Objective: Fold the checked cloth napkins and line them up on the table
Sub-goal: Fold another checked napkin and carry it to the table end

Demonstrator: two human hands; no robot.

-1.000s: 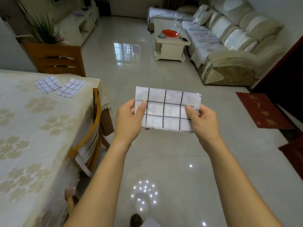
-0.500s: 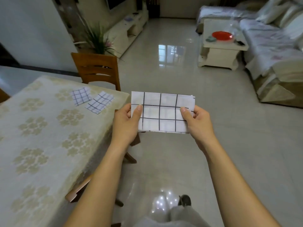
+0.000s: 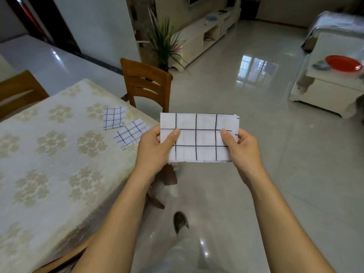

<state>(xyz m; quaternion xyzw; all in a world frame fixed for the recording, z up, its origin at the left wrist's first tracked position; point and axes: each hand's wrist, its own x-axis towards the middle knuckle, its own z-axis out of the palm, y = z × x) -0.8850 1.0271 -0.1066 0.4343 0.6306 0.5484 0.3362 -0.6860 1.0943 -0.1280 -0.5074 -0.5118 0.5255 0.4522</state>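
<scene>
Both hands pinch 1 rectangular checked cloth napkin (image 3: 199, 136).

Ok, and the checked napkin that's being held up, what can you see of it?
The checked cloth napkin is white fabric with thin dark grid lines, folded into a wide rectangle. Layered edges show at its upper right corner. It is held up in the air, its face toward the camera and its long side about level, above the floor just off the table corner. The left hand pinches its left edge and the right hand its right edge, thumbs on the front.
</scene>
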